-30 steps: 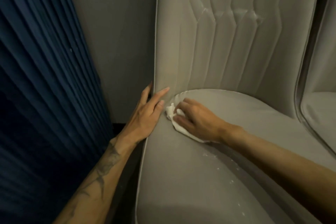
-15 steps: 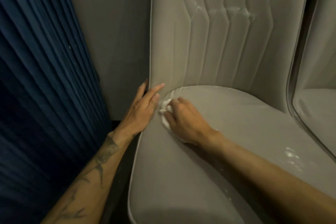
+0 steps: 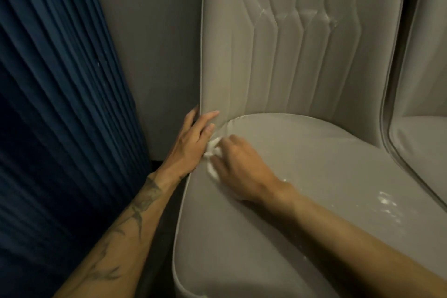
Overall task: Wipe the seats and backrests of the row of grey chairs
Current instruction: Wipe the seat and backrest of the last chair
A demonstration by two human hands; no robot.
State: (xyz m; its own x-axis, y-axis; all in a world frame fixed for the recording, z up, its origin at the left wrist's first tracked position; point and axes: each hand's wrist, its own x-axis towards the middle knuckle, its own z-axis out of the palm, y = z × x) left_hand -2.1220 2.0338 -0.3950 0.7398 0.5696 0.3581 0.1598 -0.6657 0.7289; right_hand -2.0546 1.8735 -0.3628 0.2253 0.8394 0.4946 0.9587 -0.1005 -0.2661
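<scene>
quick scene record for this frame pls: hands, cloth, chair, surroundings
left hand: fingers straight, resting on the chair's left edge where seat meets backrest
right hand: grips the white cloth, pressing it on the seat
white cloth: crumpled, rear-left corner of seat, mostly under the hand
seat: grey, wet sheen towards its right side
backrest: grey, vertical ribbing
surroundings: blue curtain left, grey wall behind, second chair right

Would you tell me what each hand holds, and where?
Right hand grips a wadded white cloth under curled fingers; left hand holds nothing, resting flat on the chair.
</scene>
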